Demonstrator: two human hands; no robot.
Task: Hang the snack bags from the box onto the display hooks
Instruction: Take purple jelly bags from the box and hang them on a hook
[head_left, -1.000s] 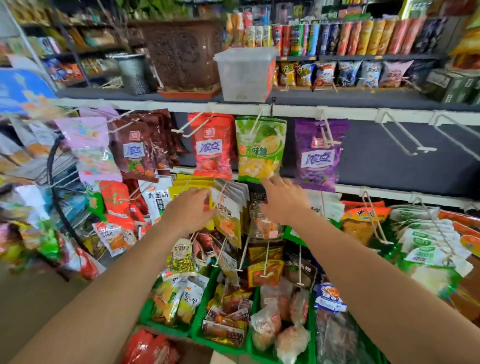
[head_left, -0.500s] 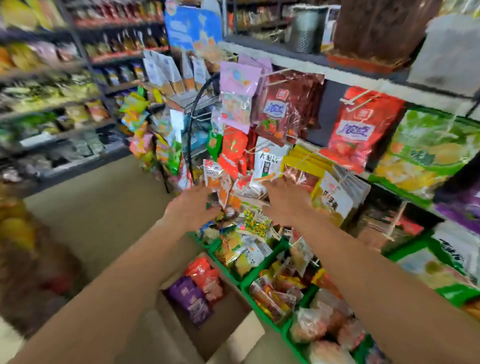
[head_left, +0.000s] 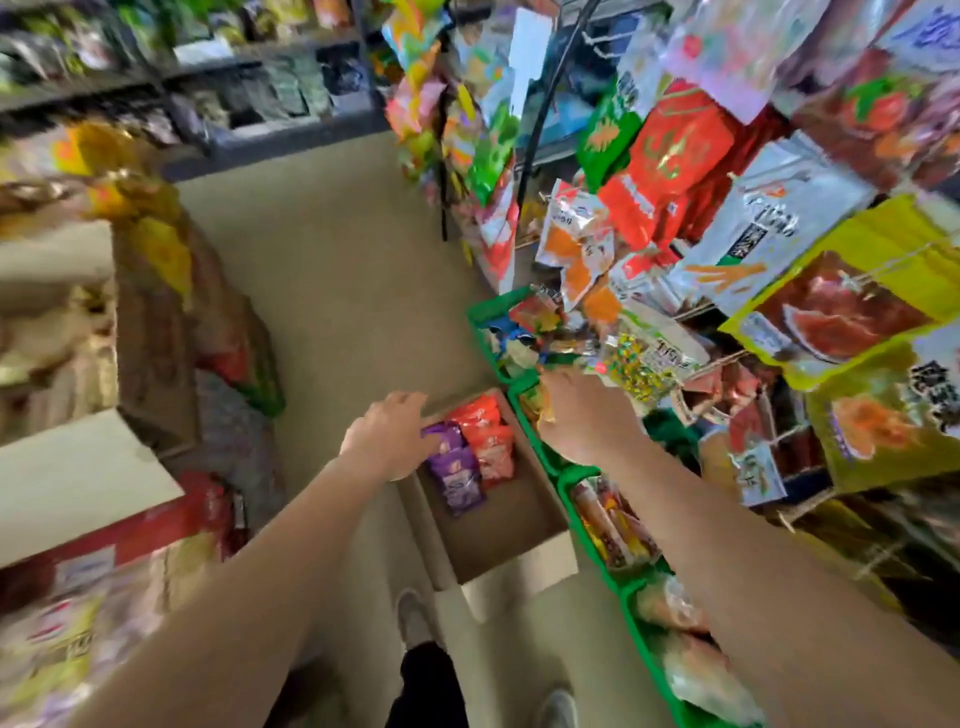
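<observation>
An open cardboard box (head_left: 498, 540) stands on the floor below me, holding purple snack bags (head_left: 456, 470) and orange-red snack bags (head_left: 488, 441) at its far end. My left hand (head_left: 387, 441) reaches down over the box's left edge, fingers relaxed, beside the purple bags and holding nothing. My right hand (head_left: 582, 415) hovers above the green bins to the right of the box, fingers loosely curled, nothing in it. Hooks on the display at right are full of hanging bags (head_left: 675, 156).
Green bins (head_left: 576, 493) of wrapped snacks line the base of the display on the right. Cartons and stacked goods (head_left: 93, 467) crowd the left side. A strip of beige floor (head_left: 337, 286) runs between them. My shoes (head_left: 415, 618) show at the bottom.
My view has swung down and left from the hanging display to the box on the floor. Both hands have dropped from the hooks, the left one down to the box.
</observation>
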